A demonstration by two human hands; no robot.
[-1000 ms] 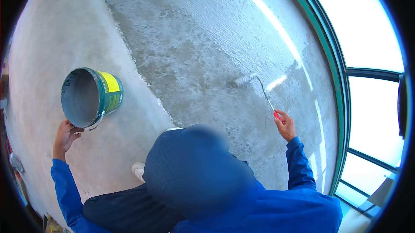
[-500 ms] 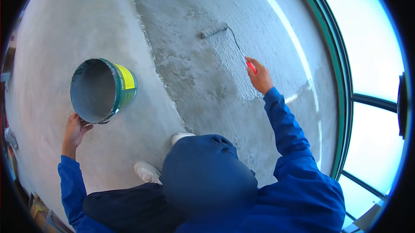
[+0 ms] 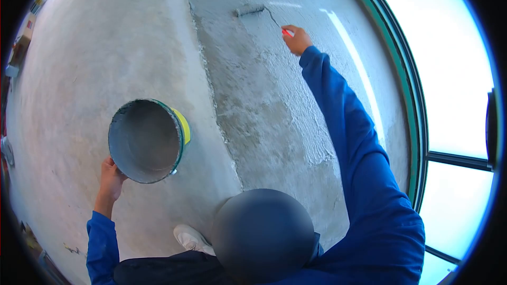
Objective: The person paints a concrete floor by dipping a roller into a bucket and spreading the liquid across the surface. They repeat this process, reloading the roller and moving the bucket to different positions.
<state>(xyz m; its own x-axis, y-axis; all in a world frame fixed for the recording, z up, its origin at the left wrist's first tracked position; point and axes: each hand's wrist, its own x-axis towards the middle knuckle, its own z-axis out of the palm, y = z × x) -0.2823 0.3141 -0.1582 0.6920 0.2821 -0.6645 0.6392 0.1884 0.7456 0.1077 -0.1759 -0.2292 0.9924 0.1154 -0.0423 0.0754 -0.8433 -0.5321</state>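
My right hand (image 3: 297, 40), arm stretched forward, is wrapped round the red handle of a paint roller (image 3: 250, 10). The roller's grey, coated sleeve lies on the wet grey coating (image 3: 296, 84) of the floor. At the left, my left hand (image 3: 111, 178) grips the near rim of a green bucket (image 3: 186, 126) with a yellow label. The bucket's mouth tilts toward me, and grey residue coats its inside (image 3: 145, 139). Some of the left fingers are hidden behind the bucket.
A rough edge (image 3: 211, 95) divides the smooth bare floor (image 3: 127, 47) from the rougher coated strip. Along the right runs a green window frame (image 3: 405, 81) with bright panes. Boxes (image 3: 24, 34) stand at the far left. My white shoe (image 3: 191, 238) rests on the bare floor.
My right hand has pushed the roller farther forward and slightly left over the floor. The bucket, still in my left hand, appears lower and further right in view, its mouth turned more toward me.
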